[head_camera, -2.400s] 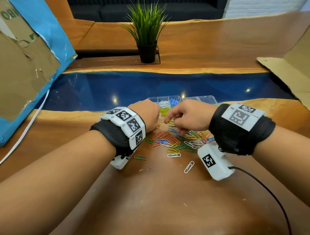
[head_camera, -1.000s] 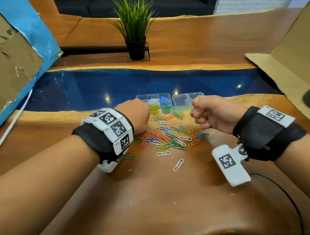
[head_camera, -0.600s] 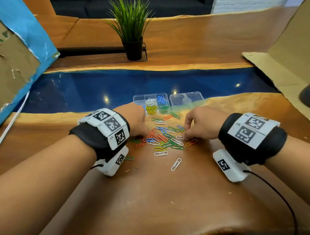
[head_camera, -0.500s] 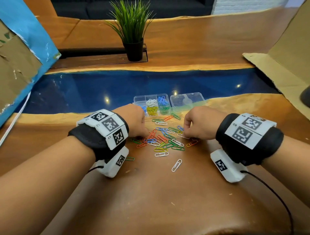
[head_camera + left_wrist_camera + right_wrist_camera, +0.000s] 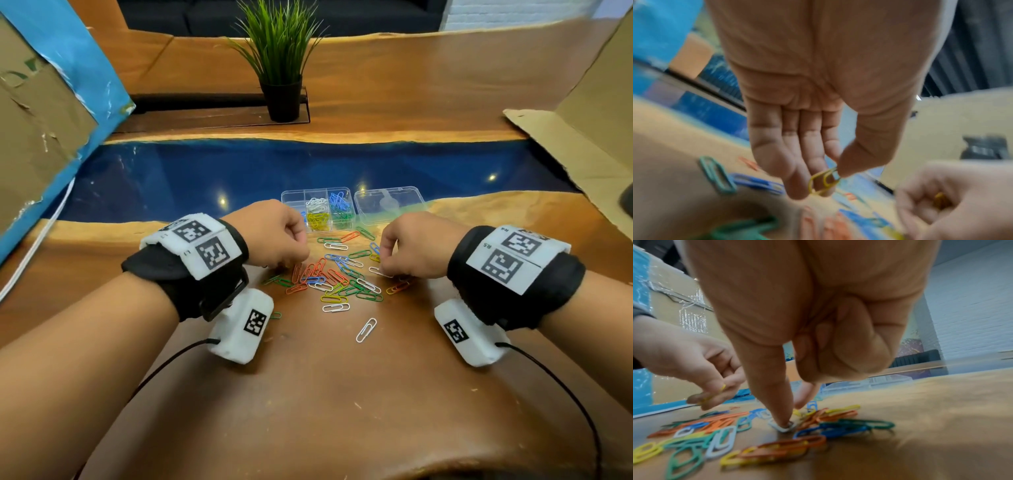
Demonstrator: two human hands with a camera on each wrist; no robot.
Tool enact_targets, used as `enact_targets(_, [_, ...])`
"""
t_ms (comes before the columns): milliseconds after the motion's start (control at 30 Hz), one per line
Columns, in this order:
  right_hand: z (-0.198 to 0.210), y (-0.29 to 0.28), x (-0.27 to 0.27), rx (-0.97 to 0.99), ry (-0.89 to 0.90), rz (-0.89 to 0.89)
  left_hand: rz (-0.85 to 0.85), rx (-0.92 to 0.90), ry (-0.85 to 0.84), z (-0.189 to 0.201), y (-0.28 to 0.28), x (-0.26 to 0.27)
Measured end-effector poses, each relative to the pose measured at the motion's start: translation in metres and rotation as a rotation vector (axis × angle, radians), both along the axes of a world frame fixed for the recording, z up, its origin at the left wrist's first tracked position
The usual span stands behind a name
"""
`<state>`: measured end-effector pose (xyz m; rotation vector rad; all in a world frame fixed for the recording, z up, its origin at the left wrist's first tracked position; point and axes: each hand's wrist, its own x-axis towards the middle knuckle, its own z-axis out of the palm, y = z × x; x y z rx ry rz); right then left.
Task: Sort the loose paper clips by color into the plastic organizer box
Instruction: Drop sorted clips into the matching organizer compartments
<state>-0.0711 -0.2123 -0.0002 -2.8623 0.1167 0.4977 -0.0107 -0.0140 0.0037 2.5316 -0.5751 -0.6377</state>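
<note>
Loose paper clips point(image 5: 337, 277) in several colours lie in a pile on the wooden table. Behind them stands the clear organizer box point(image 5: 291, 198), with white, blue, yellow and green clips in its compartments. My left hand point(image 5: 294, 262) hovers at the pile's left edge and pinches a yellow clip point(image 5: 823, 180) between thumb and fingers. My right hand point(image 5: 383, 265) is down at the pile's right edge. Its thumb tip presses a white clip point(image 5: 784, 426) and its index tip point(image 5: 804, 398) is just behind. Its other fingers curl round a yellowish clip point(image 5: 940, 200).
The box's clear lid point(image 5: 388, 204) lies open to the right of the box. One white clip point(image 5: 365, 329) lies apart, nearer to me. A potted plant point(image 5: 279, 65) stands at the back, and cardboard point(image 5: 582, 144) lies at the right.
A second ago my right hand was a raised fist; it has come down onto the right side of the pile. My left hand has stayed at the pile's left edge.
</note>
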Motion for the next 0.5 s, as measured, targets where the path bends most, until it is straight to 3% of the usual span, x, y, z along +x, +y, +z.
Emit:
enact_targets(67, [0.0, -0.002, 0.001, -0.002, -0.029, -0.009, 0.032, -0.141, 0.134, -0.001, -0.001, -0.003])
enact_targets(233, [0.002, 0.004, 0.0, -0.045, -0.022, -0.009, 0.058, -0.264, 0.341, -0.002, -0.018, -0.016])
enact_targets(400, [-0.001, 0.007, 0.003, -0.071, 0.025, -0.019, 0.121, -0.559, 0.748, 0.0, -0.029, -0.025])
enact_targets(500, [-0.003, 0.004, 0.005, -0.061, 0.07, -0.021, 0.183, -0.706, 0.837, -0.001, -0.029, -0.022])
